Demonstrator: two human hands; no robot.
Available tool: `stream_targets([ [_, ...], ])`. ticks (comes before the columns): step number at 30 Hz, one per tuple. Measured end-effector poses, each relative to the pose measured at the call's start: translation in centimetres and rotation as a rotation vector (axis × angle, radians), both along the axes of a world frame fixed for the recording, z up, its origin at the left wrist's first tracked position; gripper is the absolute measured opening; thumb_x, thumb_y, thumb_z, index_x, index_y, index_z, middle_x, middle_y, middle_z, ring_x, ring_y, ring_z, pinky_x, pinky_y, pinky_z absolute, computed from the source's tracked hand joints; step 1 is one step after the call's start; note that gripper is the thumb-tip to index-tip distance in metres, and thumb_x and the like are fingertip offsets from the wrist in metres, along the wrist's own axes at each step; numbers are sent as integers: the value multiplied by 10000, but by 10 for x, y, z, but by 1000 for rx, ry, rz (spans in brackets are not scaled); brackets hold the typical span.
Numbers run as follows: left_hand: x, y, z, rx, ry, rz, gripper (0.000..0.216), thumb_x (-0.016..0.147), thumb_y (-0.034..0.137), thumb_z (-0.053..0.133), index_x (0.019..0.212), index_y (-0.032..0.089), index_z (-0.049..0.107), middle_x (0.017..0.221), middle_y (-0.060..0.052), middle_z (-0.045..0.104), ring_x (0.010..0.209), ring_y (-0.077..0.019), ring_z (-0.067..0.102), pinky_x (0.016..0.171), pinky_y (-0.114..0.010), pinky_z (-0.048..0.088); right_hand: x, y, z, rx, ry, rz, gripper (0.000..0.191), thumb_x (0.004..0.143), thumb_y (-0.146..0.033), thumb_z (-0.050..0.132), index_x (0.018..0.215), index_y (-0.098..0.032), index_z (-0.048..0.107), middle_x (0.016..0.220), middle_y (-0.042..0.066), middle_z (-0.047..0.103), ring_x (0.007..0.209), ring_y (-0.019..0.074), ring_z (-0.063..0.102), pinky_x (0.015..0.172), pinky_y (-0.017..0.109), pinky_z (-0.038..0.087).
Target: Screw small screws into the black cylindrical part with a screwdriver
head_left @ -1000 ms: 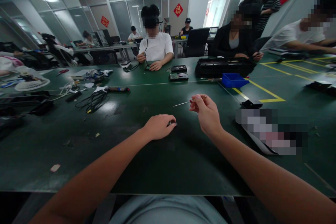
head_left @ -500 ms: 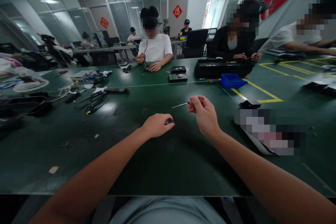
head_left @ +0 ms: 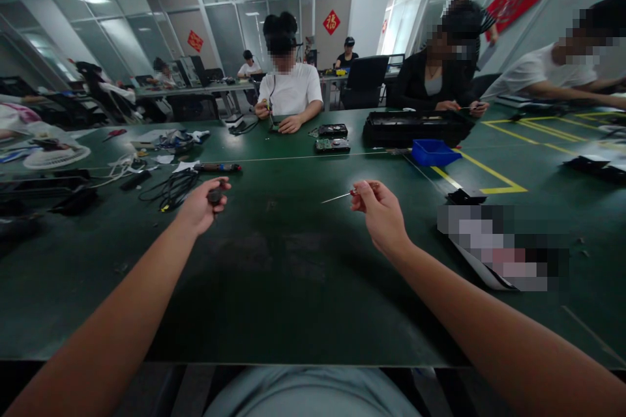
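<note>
My left hand [head_left: 199,207] is raised over the left-middle of the green table, its fingers curled round a small dark part [head_left: 214,196]. The part looks round and blocky; its kind is too small to tell. My right hand [head_left: 380,212] pinches a screwdriver [head_left: 337,197] by its reddish handle, mostly covered by the fingers. The thin metal shaft points left, toward the middle of the table. Just beyond my left hand lie a coiled black cable [head_left: 171,190] and a dark pen-shaped tool [head_left: 218,168] with a red tip.
Opened hard drives [head_left: 332,144] lie toward the far side, near a blue bin [head_left: 434,152] and a long black housing [head_left: 415,129]. A blurred pale-edged item [head_left: 482,267] rests right of my right arm. A person in a white shirt [head_left: 292,88] works opposite.
My left hand has moved left and away from me, from beside the screwdriver tip toward the coiled cable, carrying the small dark part. My right hand has hardly moved.
</note>
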State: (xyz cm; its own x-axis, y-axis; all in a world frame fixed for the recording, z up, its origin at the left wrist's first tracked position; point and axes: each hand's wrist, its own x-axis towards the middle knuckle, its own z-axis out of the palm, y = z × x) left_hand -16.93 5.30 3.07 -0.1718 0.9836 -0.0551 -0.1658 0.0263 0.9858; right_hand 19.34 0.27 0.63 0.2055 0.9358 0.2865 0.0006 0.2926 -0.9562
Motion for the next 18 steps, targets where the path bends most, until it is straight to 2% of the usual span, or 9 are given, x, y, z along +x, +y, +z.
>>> stream_targets([
  [6, -75, -22, 16, -18, -128, 281, 163, 858, 211, 462, 919, 160, 604, 705, 10, 573, 557, -82, 418, 461, -173, 270, -3, 2, 0, -22, 4, -15, 252, 895, -466, 594, 907, -218, 633, 759, -9, 605, 654, 134, 558, 650, 305, 482],
  [10, -115, -40, 26, 3, -161, 441, 195, 860, 195, 398, 844, 148, 586, 649, 5, 570, 538, -98, 424, 473, -183, 287, -4, 1, 1, -43, 13, -5, 249, 885, -464, 604, 904, -218, 634, 754, -12, 608, 651, 134, 557, 654, 305, 478],
  [14, -150, -60, 35, -52, -131, 613, 207, 907, 180, 381, 772, 137, 531, 569, 35, 531, 504, -86, 414, 476, -158, 298, -1, 2, -2, -34, 6, 0, 252, 889, -478, 599, 914, -232, 644, 762, -13, 617, 661, 139, 565, 659, 306, 473],
  [18, -195, -79, 34, -74, -112, 645, 296, 960, 134, 269, 722, 126, 446, 525, 55, 502, 484, -75, 405, 495, -147, 346, -1, 2, -3, -42, 0, -2, 252, 892, -473, 597, 912, -225, 641, 756, -14, 612, 657, 137, 564, 658, 306, 470],
])
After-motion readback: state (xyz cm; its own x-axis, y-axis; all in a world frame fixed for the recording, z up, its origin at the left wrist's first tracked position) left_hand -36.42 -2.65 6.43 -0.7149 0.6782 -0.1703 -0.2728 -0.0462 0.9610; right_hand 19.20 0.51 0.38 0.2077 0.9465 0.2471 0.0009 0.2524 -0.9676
